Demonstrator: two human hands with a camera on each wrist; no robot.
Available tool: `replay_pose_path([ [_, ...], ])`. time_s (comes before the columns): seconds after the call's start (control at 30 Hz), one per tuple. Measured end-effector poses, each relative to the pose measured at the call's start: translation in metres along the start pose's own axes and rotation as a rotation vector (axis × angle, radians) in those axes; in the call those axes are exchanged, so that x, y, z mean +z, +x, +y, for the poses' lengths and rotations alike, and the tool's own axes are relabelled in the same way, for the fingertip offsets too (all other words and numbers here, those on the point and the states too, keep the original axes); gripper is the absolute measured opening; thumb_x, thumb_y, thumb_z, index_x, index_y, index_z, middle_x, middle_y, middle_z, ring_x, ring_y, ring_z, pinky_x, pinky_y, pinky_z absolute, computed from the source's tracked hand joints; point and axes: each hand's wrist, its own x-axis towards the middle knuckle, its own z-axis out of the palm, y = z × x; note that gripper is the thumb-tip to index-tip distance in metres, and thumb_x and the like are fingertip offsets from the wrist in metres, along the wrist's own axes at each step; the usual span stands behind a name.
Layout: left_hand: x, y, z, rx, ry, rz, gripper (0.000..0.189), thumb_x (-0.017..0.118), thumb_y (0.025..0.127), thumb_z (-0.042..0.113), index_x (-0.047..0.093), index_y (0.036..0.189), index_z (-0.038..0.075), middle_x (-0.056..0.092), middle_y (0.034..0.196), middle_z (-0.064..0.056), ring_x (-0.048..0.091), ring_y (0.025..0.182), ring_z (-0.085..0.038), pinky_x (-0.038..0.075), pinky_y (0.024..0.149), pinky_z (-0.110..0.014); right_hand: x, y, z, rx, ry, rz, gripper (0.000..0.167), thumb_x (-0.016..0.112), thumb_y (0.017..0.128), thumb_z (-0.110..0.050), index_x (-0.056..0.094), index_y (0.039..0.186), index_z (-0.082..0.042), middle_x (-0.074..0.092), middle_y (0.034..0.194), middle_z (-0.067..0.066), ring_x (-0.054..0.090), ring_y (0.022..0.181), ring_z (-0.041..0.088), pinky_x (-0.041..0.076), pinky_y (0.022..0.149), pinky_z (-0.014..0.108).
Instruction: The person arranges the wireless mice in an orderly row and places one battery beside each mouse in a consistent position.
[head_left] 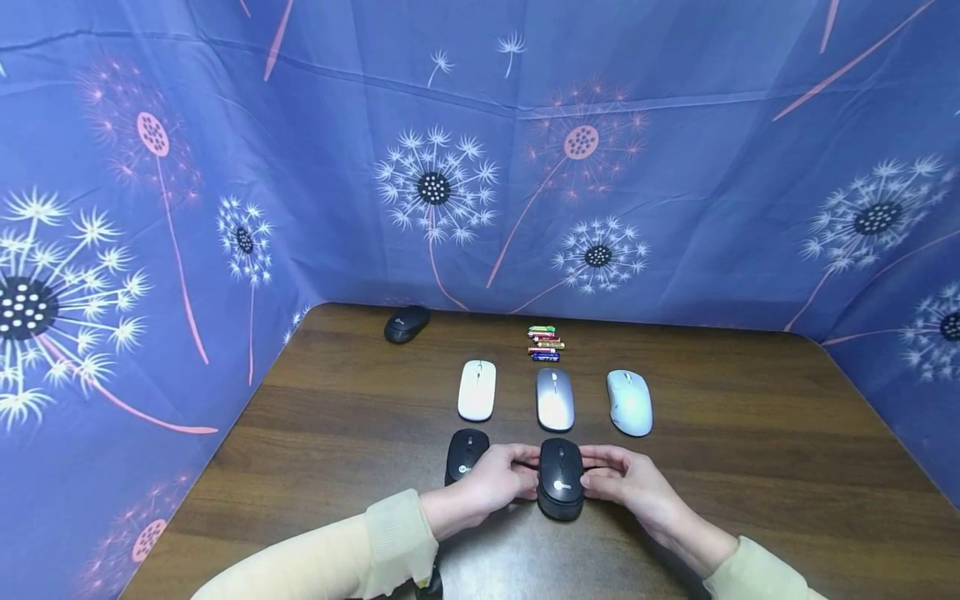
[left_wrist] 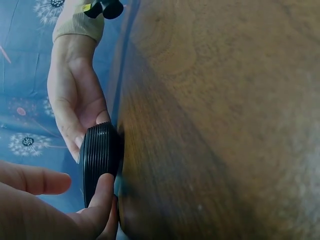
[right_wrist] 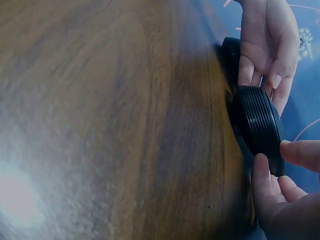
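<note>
A black computer mouse (head_left: 561, 479) with a pale logo lies at the front middle of the table, its ridged rear end (left_wrist: 97, 152) toward the person. My left hand (head_left: 495, 481) holds its left side with the fingertips. From the other side my right hand (head_left: 637, 487) grips it, thumb and fingers along its edge. In the right wrist view both hands meet the black mouse (right_wrist: 256, 120) from opposite sides. Just beyond the left hand sits a second black mouse (head_left: 467, 454), partly covered by that hand.
Behind the hands stand a white mouse (head_left: 477, 390), a grey mouse (head_left: 555, 400) and a pale blue mouse (head_left: 630, 403) in a row. Several coloured batteries (head_left: 545, 343) lie farther back. Another black mouse (head_left: 407, 323) is near the far left edge. Patterned blue cloth (head_left: 480, 167) hangs around the wooden table (head_left: 337, 417).
</note>
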Motion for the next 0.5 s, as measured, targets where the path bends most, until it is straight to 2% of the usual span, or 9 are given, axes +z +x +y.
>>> replay_pose_path([
  [0.23,0.0005,0.0010,0.0004,0.000,0.030,-0.012,0.049,0.054,0.078,-0.010,0.049,0.126,-0.014,0.060,0.109,-0.016,0.062,0.093,-0.021,0.056,0.077,-0.036,-0.0016,0.0020,-0.0025,-0.038,-0.063,-0.001,0.057,0.067,0.083,-0.004,0.041,0.128,0.020,0.061,0.111,0.026,0.065,0.089,0.015,0.056,0.078,0.030],
  [0.5,0.0006,0.0023,0.0029,0.014,0.125,-0.012,0.045,0.057,0.077,-0.008,0.053,0.121,-0.014,0.063,0.107,-0.019,0.062,0.093,-0.023,0.055,0.076,-0.034,-0.0018,0.0047,-0.0034,-0.009,-0.110,0.011,0.057,0.069,0.082,-0.006,0.043,0.126,0.019,0.063,0.109,0.024,0.066,0.087,0.013,0.056,0.075,0.029],
])
